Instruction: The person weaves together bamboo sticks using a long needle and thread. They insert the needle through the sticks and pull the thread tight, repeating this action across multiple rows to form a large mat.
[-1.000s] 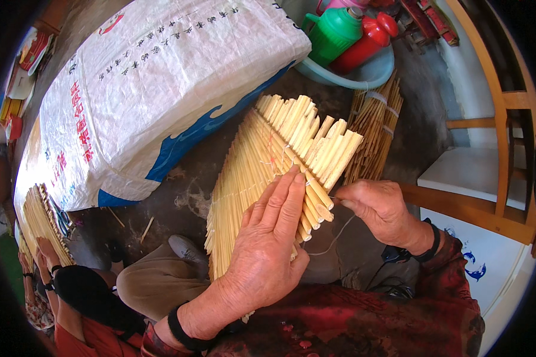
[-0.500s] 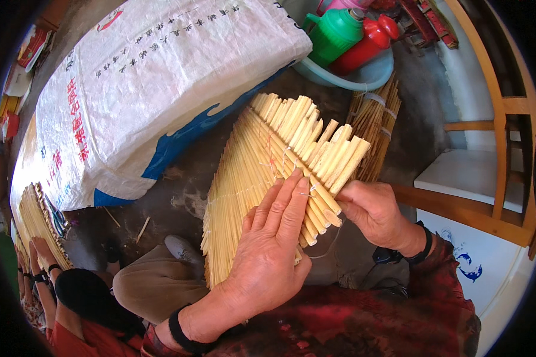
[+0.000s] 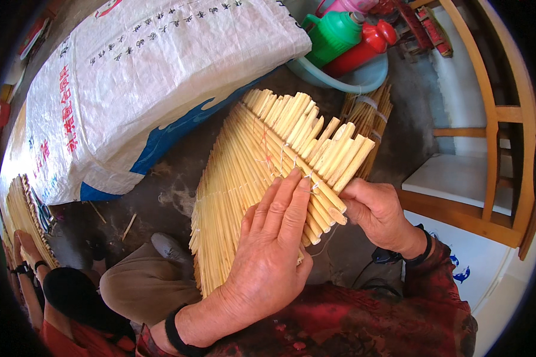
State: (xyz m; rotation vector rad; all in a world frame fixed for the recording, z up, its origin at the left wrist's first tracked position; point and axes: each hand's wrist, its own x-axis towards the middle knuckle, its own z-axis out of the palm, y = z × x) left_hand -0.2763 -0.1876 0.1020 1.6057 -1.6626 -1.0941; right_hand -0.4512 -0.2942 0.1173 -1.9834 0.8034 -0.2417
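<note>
A mat of pale yellow plant stalks (image 3: 223, 190) fans out in front of me, tied across with white thread and a bit of red thread. My left hand (image 3: 262, 250) lies on it with fingers stretched out flat, fingertips beside the white stitching near the mat's right edge. My right hand (image 3: 382, 215) grips that edge, its thumb by the cut stalk ends; the other fingers are mostly hidden underneath. Short uneven stalk ends (image 3: 321, 134) stick out past the binding at the upper right. A loose thread (image 3: 329, 241) hangs below the edge.
A large white woven sack (image 3: 155, 77) with blue trim fills the upper left. Behind the mat stand a light-blue basin (image 3: 372, 76) with a green flask (image 3: 333, 38) and a red one (image 3: 363, 50), and a stalk bundle (image 3: 378, 113). Wooden chair (image 3: 488, 119) right; another person's hand (image 3: 27, 247) far left.
The view has shifted slightly, so the sack, basin and chair sit further left. Both hands keep nearly the same place on the mat, the right one barely moved.
</note>
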